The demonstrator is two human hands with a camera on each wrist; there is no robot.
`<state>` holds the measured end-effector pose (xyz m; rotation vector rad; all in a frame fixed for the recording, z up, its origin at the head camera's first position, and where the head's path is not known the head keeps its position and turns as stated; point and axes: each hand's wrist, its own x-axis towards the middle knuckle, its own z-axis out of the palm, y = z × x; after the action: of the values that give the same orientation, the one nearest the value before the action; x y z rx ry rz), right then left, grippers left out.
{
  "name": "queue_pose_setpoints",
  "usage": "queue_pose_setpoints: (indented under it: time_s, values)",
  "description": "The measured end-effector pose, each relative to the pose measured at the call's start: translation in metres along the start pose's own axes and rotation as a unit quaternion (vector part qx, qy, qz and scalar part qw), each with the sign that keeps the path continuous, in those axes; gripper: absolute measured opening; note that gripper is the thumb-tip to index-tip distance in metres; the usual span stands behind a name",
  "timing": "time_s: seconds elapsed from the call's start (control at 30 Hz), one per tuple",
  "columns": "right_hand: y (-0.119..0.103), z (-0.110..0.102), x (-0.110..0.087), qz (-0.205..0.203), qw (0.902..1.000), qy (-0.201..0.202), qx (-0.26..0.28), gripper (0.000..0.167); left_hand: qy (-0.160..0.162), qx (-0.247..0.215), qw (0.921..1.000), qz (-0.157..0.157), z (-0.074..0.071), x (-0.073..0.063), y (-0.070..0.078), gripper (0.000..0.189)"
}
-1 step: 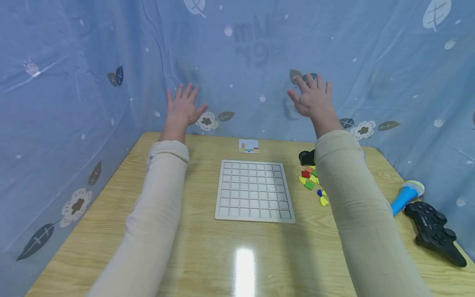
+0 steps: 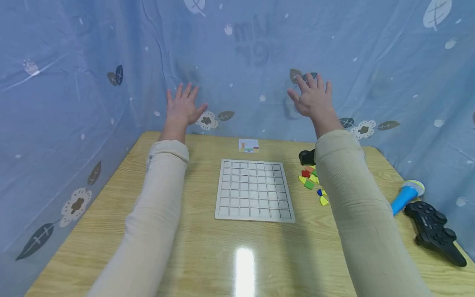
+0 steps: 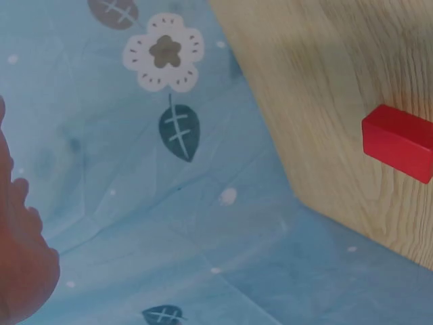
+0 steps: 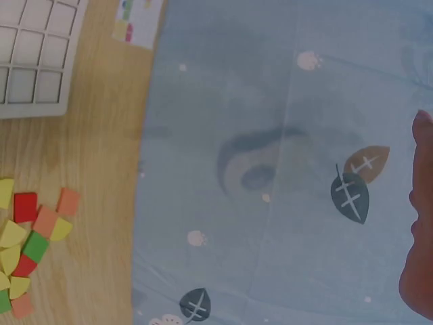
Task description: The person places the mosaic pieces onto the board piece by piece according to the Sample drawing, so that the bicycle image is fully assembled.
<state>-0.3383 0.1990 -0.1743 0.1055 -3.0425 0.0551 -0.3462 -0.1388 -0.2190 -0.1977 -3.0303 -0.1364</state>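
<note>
Raised in front of the blue curtain, my left hand (image 2: pixel 182 106) has its fingers spread and holds nothing. My right hand (image 2: pixel 313 97) is likewise lifted and spread, with nothing in it. Between the forearms lies a white grid board (image 2: pixel 255 220) with square cells, flat on the wooden table. Behind it is a small printed card (image 2: pixel 248 145). Right of the board are several small flat coloured pieces, among them a green one (image 2: pixel 309 185) and a red square (image 4: pixel 26 207); my right forearm covers some in the head view.
A red block (image 3: pixel 399 143) lies on the table in the left wrist view. A black object (image 2: pixel 306 157) is partly hidden by the right sleeve. At the right edge are a blue toy microphone (image 2: pixel 406 197) and a black game controller (image 2: pixel 434 231). Curtain (image 2: pixel 256 74) encloses the table's back and sides.
</note>
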Motion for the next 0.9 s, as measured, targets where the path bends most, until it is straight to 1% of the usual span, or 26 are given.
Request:
queue_pose_setpoints:
  time_s: [0.17, 0.23, 0.27, 0.33, 0.37, 0.4, 0.43, 0.47, 0.5, 0.53, 0.6, 0.63, 0.67, 0.7, 0.77, 0.8, 0.87, 0.9]
  values:
    - [0.004, -0.002, 0.001, -0.005, 1.0, 0.001, 0.007, 0.066, 0.006, -0.006, 1.0, 0.002, -0.003, 0.001, -0.001, 0.07]
    - [0.008, -0.004, 0.001, -0.011, 0.9997, 0.012, 0.018, 0.066, 0.009, -0.007, 0.9999, 0.002, -0.003, 0.005, -0.004, 0.072]
    - [0.01, -0.005, 0.001, -0.015, 0.9992, 0.024, 0.029, 0.066, 0.01, -0.01, 0.9999, 0.002, -0.004, 0.005, -0.005, 0.073]
    - [0.016, -0.006, -0.001, -0.019, 0.9963, 0.058, 0.061, 0.065, 0.014, -0.015, 0.9998, 0.004, -0.007, 0.006, -0.006, 0.073]
    - [0.02, -0.006, -0.002, -0.016, 0.9931, 0.074, 0.09, 0.064, 0.016, -0.018, 0.9997, 0.005, -0.008, 0.006, -0.007, 0.074]
    - [0.023, -0.007, -0.003, -0.006, 0.988, 0.088, 0.127, 0.064, 0.017, -0.022, 0.9996, 0.007, -0.01, 0.007, -0.007, 0.074]
    - [0.028, -0.007, -0.005, 0.009, 0.9809, 0.098, 0.168, 0.064, 0.019, -0.026, 0.9994, 0.012, -0.012, 0.006, -0.007, 0.074]
    - [0.034, -0.007, -0.008, 0.025, 0.9715, 0.107, 0.21, 0.063, 0.018, -0.034, 0.9991, 0.016, -0.015, 0.003, -0.006, 0.072]
    - [0.041, -0.008, -0.01, 0.041, 0.9593, 0.112, 0.256, 0.063, 0.019, -0.043, 0.9986, 0.022, -0.018, 0.003, -0.007, 0.072]
    - [0.049, -0.008, -0.013, 0.058, 0.9442, 0.113, 0.304, 0.064, 0.018, -0.052, 0.9981, 0.03, -0.02, 0.003, -0.007, 0.072]
    - [0.068, -0.007, -0.021, 0.079, 0.9072, 0.104, 0.4, 0.065, 0.018, -0.072, 0.996, 0.049, -0.022, 0.001, -0.009, 0.072]
    - [0.08, -0.006, -0.025, 0.082, 0.8892, 0.093, 0.44, 0.066, 0.019, -0.085, 0.9943, 0.061, -0.022, 0.0, -0.01, 0.073]
    - [0.092, -0.005, -0.03, 0.079, 0.8676, 0.078, 0.485, 0.066, 0.022, -0.099, 0.9922, 0.072, -0.022, -0.002, -0.011, 0.073]
    - [0.103, -0.003, -0.035, 0.074, 0.8478, 0.06, 0.522, 0.067, 0.025, -0.113, 0.9896, 0.085, -0.021, -0.004, -0.013, 0.073]
    - [0.126, 0.002, -0.044, 0.066, 0.8038, 0.014, 0.591, 0.069, 0.032, -0.135, 0.9841, 0.111, -0.015, -0.008, -0.019, 0.073]
    - [0.136, 0.005, -0.048, 0.068, 0.7843, -0.009, 0.617, 0.071, 0.034, -0.146, 0.9811, 0.122, -0.011, -0.011, -0.022, 0.073]
    - [0.154, 0.013, -0.056, 0.065, 0.7558, -0.049, 0.65, 0.075, 0.035, -0.162, 0.9757, 0.143, 0.0, -0.017, -0.028, 0.072]
    - [0.162, 0.018, -0.06, 0.064, 0.7506, -0.062, 0.655, 0.076, 0.034, -0.169, 0.9733, 0.152, 0.006, -0.02, -0.03, 0.073]
